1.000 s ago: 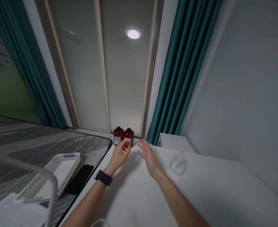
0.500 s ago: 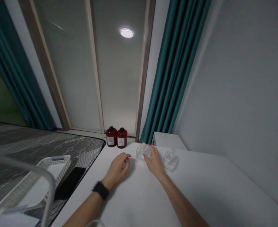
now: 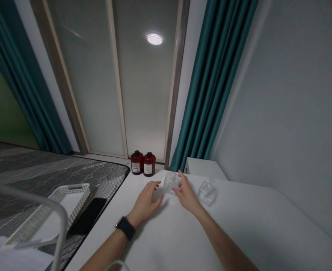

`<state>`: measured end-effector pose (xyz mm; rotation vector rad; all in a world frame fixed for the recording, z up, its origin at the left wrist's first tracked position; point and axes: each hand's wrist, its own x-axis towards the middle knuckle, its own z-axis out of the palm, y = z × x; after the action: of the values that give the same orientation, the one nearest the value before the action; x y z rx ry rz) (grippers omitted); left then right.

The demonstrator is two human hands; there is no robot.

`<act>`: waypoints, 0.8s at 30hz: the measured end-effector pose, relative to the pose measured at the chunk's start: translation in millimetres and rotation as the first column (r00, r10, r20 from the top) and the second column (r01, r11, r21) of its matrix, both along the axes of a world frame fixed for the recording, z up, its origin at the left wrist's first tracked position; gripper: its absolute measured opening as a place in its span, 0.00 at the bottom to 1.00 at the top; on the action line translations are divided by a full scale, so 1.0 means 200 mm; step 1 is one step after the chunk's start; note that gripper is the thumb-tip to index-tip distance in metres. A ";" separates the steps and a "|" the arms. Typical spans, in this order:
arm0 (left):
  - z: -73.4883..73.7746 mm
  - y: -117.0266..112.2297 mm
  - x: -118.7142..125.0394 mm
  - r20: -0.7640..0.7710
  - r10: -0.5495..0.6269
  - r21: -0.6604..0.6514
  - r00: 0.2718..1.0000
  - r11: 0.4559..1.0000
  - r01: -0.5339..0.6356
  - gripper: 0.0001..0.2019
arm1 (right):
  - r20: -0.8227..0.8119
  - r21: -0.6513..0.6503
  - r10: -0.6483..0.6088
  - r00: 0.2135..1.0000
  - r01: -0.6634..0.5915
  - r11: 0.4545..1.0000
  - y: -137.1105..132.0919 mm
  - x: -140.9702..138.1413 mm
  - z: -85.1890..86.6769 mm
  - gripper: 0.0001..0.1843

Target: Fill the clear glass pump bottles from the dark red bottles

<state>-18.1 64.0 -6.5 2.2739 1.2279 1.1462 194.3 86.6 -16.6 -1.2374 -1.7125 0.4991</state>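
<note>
Two clear, square-sided bottles stand on the white table (image 3: 166,241). My right hand (image 3: 187,196) is at the right side of the nearer-to-centre clear bottle (image 3: 170,182), its thumb and index finger spread apart; whether they touch it I cannot tell. On that bottle's left is my left hand (image 3: 146,201), fingers and thumb parted, holding nothing. It wears a black watch (image 3: 125,227). The second clear bottle (image 3: 207,193) sits to the right of my right wrist.
Two dark red bottles with black caps (image 3: 137,162) (image 3: 149,164) stand at the table's far left corner. Left of the table, a white basket (image 3: 65,205) and a black flat object (image 3: 88,216) lie on a grey bed. Beyond the table is a white cabinet (image 3: 206,168).
My left hand has spread its thumb and fingers wider and come closer to the clear bottle. My right index finger has lifted slightly. The whole view has shifted a little.
</note>
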 end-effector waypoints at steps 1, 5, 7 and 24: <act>0.00 0.00 0.00 0.020 -0.011 -0.015 1.000 1.000 0.011 0.24 | -0.002 -0.006 0.021 1.000 -0.021 1.000 -0.03 0.00 0.02 0.41; 0.00 -0.01 0.01 0.041 -0.114 -0.074 0.993 0.990 0.117 0.35 | -0.058 -0.071 0.125 0.990 -0.129 0.989 -0.18 0.01 0.06 0.40; 0.00 -0.02 0.02 0.036 -0.171 -0.097 0.985 0.980 0.173 0.37 | -0.077 -0.098 0.145 0.986 -0.152 0.983 -0.24 0.02 0.06 0.40; -0.01 -0.04 0.04 0.045 -0.242 -0.159 0.969 0.956 0.246 0.33 | 0.110 0.186 -0.105 0.988 0.084 0.979 -0.38 0.23 0.11 0.18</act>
<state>-10.9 56.5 -8.4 2.2061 0.9598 0.9449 239.8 11.2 5.4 -1.2302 -1.7467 0.2109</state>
